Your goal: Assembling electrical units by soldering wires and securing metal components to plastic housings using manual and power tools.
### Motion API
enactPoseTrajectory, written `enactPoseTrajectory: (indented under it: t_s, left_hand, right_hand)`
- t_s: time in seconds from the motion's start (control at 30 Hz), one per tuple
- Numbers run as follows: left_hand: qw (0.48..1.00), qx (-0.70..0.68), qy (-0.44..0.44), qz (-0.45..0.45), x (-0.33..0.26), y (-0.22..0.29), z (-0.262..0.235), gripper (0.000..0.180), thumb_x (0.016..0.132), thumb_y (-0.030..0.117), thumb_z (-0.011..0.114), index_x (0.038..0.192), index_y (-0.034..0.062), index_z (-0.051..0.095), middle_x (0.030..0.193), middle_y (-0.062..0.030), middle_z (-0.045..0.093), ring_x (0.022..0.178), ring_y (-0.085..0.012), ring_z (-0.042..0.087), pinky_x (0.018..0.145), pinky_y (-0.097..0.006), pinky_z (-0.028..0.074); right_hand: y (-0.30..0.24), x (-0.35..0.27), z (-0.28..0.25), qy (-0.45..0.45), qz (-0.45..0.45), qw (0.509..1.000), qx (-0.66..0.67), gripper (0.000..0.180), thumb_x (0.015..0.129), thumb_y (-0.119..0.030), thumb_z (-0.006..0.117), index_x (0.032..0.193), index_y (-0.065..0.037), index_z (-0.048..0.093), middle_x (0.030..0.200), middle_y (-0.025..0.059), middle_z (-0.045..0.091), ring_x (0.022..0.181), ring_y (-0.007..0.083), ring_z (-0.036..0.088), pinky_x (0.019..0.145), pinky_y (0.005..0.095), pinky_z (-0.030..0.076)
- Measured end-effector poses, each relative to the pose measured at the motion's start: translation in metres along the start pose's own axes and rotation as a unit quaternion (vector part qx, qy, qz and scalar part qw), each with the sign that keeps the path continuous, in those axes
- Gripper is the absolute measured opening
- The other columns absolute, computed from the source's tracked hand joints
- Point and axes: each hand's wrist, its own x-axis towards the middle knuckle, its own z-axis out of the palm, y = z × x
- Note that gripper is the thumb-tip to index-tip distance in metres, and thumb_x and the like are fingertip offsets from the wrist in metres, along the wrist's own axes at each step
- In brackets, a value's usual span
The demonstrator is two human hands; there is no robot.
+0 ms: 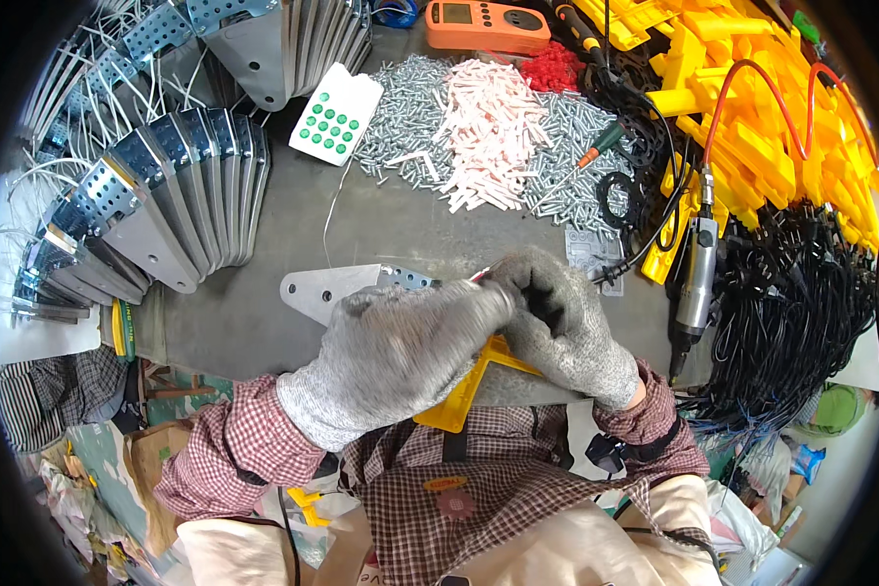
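Observation:
Both my hands wear grey knit gloves and meet just above the near edge of the bench. My left hand (400, 347) is slightly blurred, its fingers curled toward the right one. Thumb and fingers of my right hand (562, 317) are bent together in a pinch. A small thin tip, whitish and red, shows between the hands; what they grip is otherwise hidden. Beneath them sits a yellow plastic part (451, 407), partly covered by the gloves. Behind the left hand a grey metal bracket (308, 291) with holes lies flat, a perforated bluish plate at its right end.
Stacked metal brackets (181, 195) with white wires stand at left. Farther back are a card of green round stickers (330, 122), screws (405, 98), pale pink sleeves (488, 127) and an orange meter (486, 24). To the right hang an air screwdriver (696, 278), yellow parts (742, 98) and black cables (791, 313).

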Motion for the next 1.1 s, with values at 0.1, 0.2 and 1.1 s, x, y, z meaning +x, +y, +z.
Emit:
enactPoseTrajectory:
  t_s: [0.1,0.2,1.1]
  left_hand:
    - [0.986,-0.139,0.044,-0.076,-0.002,-0.003,0.009,0.024,0.087,-0.007,0.067,0.108,0.0012,0.058,0.111,-0.0122,0.063,0.093,-0.0187,0.069,0.08,-0.03,0.056]
    - [0.962,-0.25,0.094,-0.064,-0.001,-0.004,0.02,0.025,0.089,-0.007,0.064,0.112,0.0007,0.057,0.112,-0.0126,0.064,0.088,-0.0196,0.07,0.077,-0.03,0.057]
    - [0.992,-0.11,0.056,-0.003,0.011,-0.028,0.006,0.023,0.086,-0.004,0.063,0.109,0.0015,0.063,0.1,-0.0091,0.064,0.086,-0.0178,0.065,0.077,-0.03,0.053]
  right_hand:
    - [-0.006,-0.001,-0.002,0.011,-0.099,0.991,-0.085,0.024,0.079,0.0,0.064,0.102,-0.005,0.063,0.077,0.0127,0.062,0.065,0.029,0.064,0.058,0.0378,0.05]
    - [-0.008,-0.005,-0.002,0.039,-0.104,0.979,-0.172,0.026,0.076,0.001,0.066,0.102,-0.004,0.062,0.082,0.0131,0.064,0.07,0.0325,0.067,0.061,0.039,0.052]
    - [-0.007,0.002,-0.011,-0.032,-0.1,0.966,-0.235,0.038,0.087,-0.021,0.073,0.121,-0.008,0.063,0.092,0.01,0.065,0.084,0.0284,0.067,0.073,0.0388,0.053]
